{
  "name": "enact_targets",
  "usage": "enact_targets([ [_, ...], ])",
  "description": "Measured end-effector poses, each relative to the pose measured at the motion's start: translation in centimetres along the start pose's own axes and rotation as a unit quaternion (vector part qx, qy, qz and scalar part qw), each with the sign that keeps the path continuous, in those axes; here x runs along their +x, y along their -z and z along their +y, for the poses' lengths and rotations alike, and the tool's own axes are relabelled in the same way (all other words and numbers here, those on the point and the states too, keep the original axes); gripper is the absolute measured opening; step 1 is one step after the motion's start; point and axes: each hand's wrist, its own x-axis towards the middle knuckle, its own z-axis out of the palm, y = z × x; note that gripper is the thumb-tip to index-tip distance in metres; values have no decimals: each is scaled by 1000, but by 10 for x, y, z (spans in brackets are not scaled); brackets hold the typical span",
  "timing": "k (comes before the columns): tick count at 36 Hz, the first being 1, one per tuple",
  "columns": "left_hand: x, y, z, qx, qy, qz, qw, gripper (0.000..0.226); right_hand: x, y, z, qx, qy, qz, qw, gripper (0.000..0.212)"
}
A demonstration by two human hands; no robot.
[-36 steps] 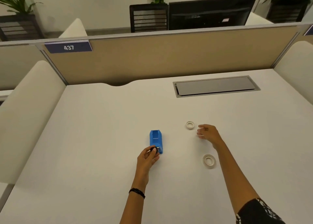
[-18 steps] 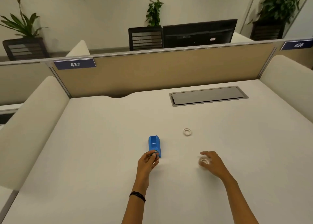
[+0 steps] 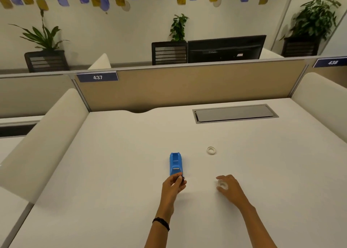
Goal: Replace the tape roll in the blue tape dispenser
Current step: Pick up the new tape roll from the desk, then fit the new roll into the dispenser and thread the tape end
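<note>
The blue tape dispenser (image 3: 176, 163) lies lengthwise on the white desk (image 3: 112, 172), its roll bay showing no roll. My left hand (image 3: 173, 186) sits at its near end, fingers pinched on a small black piece (image 3: 181, 178) right against the dispenser. To the right, my right hand (image 3: 230, 188) rests on the desk with fingers curled around a clear tape roll (image 3: 222, 185), which is partly hidden under them. A thinner tape ring (image 3: 211, 150) lies alone farther back.
A grey cable hatch (image 3: 234, 113) is set into the desk at the back right. A tan divider (image 3: 187, 86) closes the far edge, and padded cream side panels (image 3: 43, 142) flank both sides.
My right hand has come back from beside the far ring and closed over the nearer tape roll. My left hand has stayed at the dispenser's near end. The view has tilted up.
</note>
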Motion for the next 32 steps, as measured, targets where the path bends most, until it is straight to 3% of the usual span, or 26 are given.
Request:
enact_targets([
  [5, -7, -1, -1, 20, -18, 4, 1000, 20, -3, -4, -31, 110, 0, -4, 994, 24],
  [10, -12, -3, 5, 25, -39, 7, 999, 27, -7, -10, -65, 196, 9, -28, 980, 30],
  [19, -23, -5, 14, 39, -73, 17, 996, 12, -14, -20, -107, 225, 61, -71, 970, 23],
  [27, -27, -6, 15, 41, -81, 42, 995, 16, -20, -23, -124, 234, 73, -75, 967, 21],
  [32, -29, -6, 14, 14, -69, 52, 996, 12, -23, -23, -122, 238, 83, -88, 964, 34],
])
